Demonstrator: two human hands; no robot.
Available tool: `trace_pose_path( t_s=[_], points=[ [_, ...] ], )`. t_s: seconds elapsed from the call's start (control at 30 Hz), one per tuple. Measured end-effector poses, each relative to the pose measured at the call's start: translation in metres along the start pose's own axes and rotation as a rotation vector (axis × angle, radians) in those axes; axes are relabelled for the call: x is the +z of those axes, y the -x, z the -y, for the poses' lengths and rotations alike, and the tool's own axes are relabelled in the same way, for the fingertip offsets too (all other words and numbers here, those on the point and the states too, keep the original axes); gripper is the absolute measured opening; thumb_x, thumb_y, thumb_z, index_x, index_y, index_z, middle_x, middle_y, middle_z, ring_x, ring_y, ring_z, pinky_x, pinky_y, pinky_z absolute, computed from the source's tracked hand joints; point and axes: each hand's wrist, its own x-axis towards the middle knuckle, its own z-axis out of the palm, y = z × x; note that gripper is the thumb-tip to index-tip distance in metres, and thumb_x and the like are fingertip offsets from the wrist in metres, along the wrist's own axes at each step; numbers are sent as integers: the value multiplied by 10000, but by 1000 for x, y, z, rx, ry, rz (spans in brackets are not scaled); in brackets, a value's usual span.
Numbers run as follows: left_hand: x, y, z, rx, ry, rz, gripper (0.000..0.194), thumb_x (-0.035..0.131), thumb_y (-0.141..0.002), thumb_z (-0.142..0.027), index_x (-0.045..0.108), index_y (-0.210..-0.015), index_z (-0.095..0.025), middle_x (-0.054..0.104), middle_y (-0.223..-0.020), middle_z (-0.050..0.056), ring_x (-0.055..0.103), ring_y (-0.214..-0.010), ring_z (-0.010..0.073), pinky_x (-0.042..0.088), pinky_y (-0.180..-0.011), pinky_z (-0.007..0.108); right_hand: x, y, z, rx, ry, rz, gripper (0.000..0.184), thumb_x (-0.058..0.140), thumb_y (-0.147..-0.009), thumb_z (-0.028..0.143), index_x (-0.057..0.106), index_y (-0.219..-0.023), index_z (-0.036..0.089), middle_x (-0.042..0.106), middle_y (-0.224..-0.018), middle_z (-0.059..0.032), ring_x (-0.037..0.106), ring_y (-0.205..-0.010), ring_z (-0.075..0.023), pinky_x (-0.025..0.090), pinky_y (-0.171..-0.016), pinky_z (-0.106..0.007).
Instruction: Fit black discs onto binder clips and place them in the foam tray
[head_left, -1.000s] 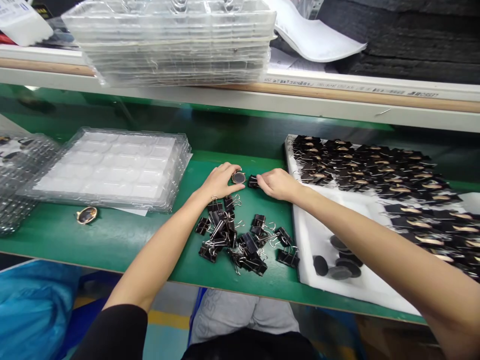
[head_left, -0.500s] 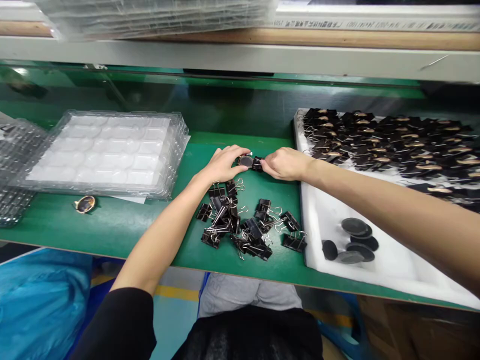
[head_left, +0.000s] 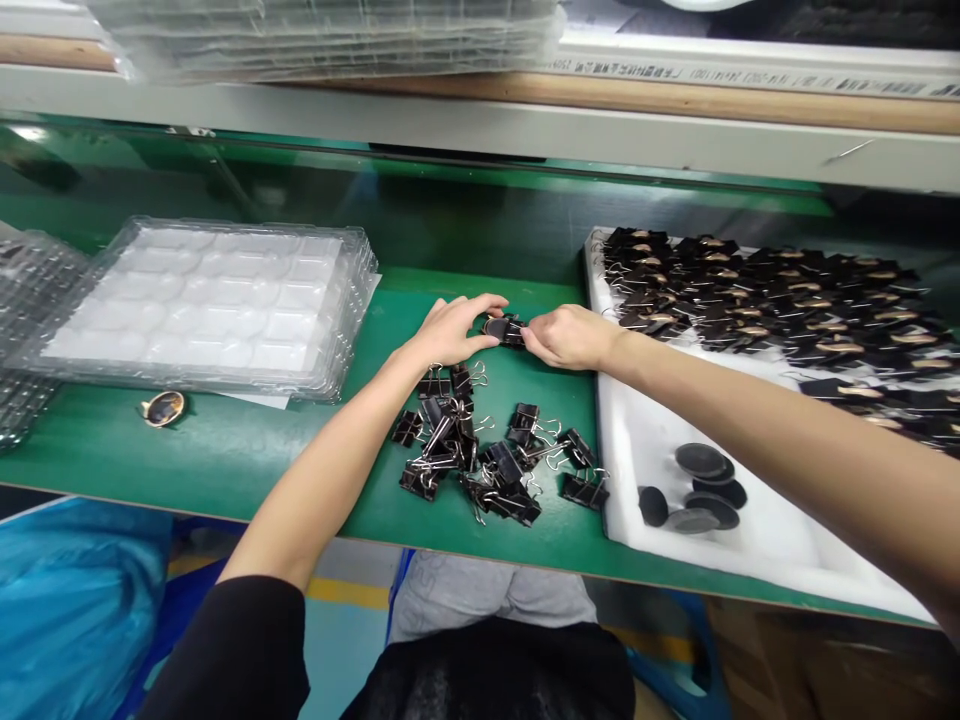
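Note:
Over the green bench, my left hand [head_left: 454, 330] pinches a small round dark piece [head_left: 495, 327] with a pale rim between thumb and fingers. My right hand [head_left: 568, 336] is closed on a black binder clip [head_left: 514, 331], gripping it from the right. The clip's front overlaps the right side of the round piece; whether its jaws are fully around it I cannot tell. Nearer my body lies a loose pile of black binder clips [head_left: 504, 460] with silver wire handles, just below both hands.
To the right, a white foam tray [head_left: 613, 450] holds rows of clipped pieces [head_left: 712, 285] and several loose black discs [head_left: 701, 461]. Clear plastic trays [head_left: 202, 295] are stacked at left. A single round piece [head_left: 163, 408] lies before them. A shelf edge [head_left: 450, 120] crosses the back.
The binder clip in my right hand has moved left onto the round piece, now covering part of it. My left hand keeps its pinch. The view has shifted slightly.

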Motion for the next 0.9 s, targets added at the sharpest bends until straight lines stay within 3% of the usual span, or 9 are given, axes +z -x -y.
trace_pose_path(
  t_s=[0.2,0.33,0.47,0.53,0.6,0.7,0.8,0.9],
  points=[
    [1,-1,2,6,-17,-13,541,729,-916,-326,533,-1420,-294,707,-1353,24,627,-1067,239,377,-977,378,-1,-1,-2,-10,-12,-34,551,273,-1072,348,742,-904,114,776,-992,-184,697,-831,-271,386,-713,-357],
    [1,0,5,17,-21,-25,519,735,-908,-340,548,-1391,-305,722,-1308,9,635,-971,214,396,-936,366,-14,1,2,-48,13,-19,546,294,-1081,394,746,-904,143,780,-990,-167,703,-853,-260,389,-715,-331],
    [1,3,8,14,-17,-62,546,738,-891,-389,557,-1394,-276,701,-1230,36,648,-1024,232,430,-935,371,-37,20,17,163,-83,-78,549,319,-1072,506,729,-900,183,771,-959,-130,693,-841,-253,366,-669,-307],
    [0,5,8,13,-49,-83,648,765,-853,-450,544,-1430,-253,649,-1282,84,624,-1134,280,445,-965,400,-45,35,27,249,-220,30,526,378,-1044,560,709,-848,202,754,-869,-99,665,-762,-231,357,-632,-300],
    [-3,7,9,63,-85,-81,721,764,-840,-477,515,-1484,-270,566,-1417,120,561,-1253,323,438,-1021,445,-49,48,37,219,-354,233,497,461,-1009,577,670,-746,211,715,-761,-67,609,-672,-200,356,-606,-297],
    [-8,9,10,184,-93,-14,534,655,-925,-401,569,-1450,-355,547,-1475,72,530,-1282,304,416,-1075,472,-50,60,45,96,-491,396,411,548,-981,457,604,-654,214,633,-657,-15,513,-602,-157,360,-596,-284],
    [-13,12,10,182,-92,-12,365,569,-986,-382,652,-1338,-332,648,-1275,60,573,-1197,259,441,-1061,439,-48,62,45,18,-581,342,332,573,-967,343,585,-662,214,575,-626,19,474,-605,-138,364,-607,-260],
    [-15,17,9,101,-201,-71,411,606,-964,-484,641,-1321,-283,636,-1244,94,563,-1183,296,465,-1027,471,-50,55,37,73,-533,216,317,574,-979,321,600,-681,214,587,-630,16,497,-622,-140,352,-610,-253]
  ],
)
